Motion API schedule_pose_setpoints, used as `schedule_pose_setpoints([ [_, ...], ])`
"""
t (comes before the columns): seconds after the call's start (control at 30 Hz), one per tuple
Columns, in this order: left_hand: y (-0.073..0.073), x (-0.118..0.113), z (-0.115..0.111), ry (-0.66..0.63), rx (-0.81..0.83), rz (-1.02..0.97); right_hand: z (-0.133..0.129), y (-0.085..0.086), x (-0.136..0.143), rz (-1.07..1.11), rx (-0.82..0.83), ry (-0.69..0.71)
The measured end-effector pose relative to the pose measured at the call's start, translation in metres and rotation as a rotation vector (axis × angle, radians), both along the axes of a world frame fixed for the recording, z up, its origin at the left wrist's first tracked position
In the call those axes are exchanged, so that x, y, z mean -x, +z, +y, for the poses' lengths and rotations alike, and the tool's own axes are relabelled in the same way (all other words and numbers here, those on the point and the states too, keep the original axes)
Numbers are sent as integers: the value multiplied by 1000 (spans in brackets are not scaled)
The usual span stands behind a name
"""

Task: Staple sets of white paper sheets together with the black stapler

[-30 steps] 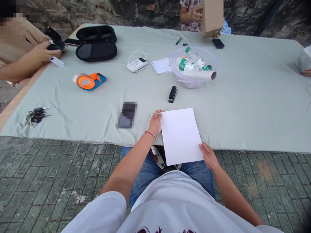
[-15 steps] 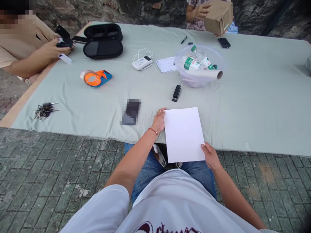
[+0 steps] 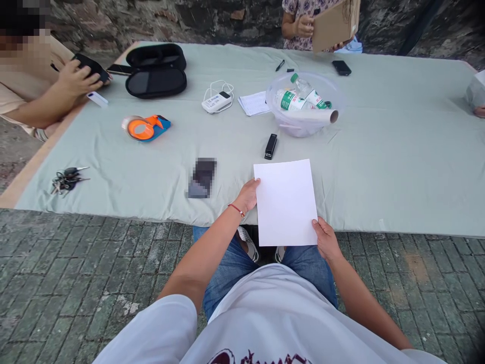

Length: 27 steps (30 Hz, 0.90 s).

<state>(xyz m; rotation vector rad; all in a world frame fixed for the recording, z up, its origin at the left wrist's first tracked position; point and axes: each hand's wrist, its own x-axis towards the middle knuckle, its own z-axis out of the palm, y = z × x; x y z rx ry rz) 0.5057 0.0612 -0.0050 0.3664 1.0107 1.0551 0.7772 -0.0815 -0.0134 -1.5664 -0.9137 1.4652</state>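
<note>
A blank white sheet of paper (image 3: 286, 205) is held between both hands, partly over the table's near edge and partly over my lap. My left hand (image 3: 249, 195) grips its left edge, thumb on top and the other fingers hidden beneath. On the lower right edge, my right hand (image 3: 326, 238) pinches the paper the same way. Just beyond the sheet lies a black stapler (image 3: 271, 146). To the left of my left hand is a dark phone-like rectangle (image 3: 202, 178), blurred out.
On the cloth-covered table (image 3: 397, 151) are keys (image 3: 68, 179), an orange tape dispenser (image 3: 146, 127), a black case (image 3: 157, 83), a white device with a cable (image 3: 217, 102), written papers (image 3: 253, 103), a tub (image 3: 295, 129) of bottles and a phone (image 3: 341, 67). A co-worker holds a cardboard box (image 3: 333, 28).
The paper has shifted slightly up in view, and my left hand sits a little lower along its edge. The far co-worker has turned the box; the left co-worker's hands have moved on a black object.
</note>
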Motion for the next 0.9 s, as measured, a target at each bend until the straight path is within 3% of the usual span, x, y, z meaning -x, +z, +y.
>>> schedule_pose_setpoints([
  [0.37, -1, 17, -15, -111, -45, -202, 4, 8, 2, 76, 27, -20],
  [0.7, -2, 7, -22, -113, -23, -149, 4, 9, -1, -24, -15, 70],
  [0.8, -4, 8, -23, -114, -26, -140, 12, 12, -10, -15, -7, 128],
  [0.9, -6, 9, -25, -155, -32, -139, 29, 16, -15, 38, 3, 96],
])
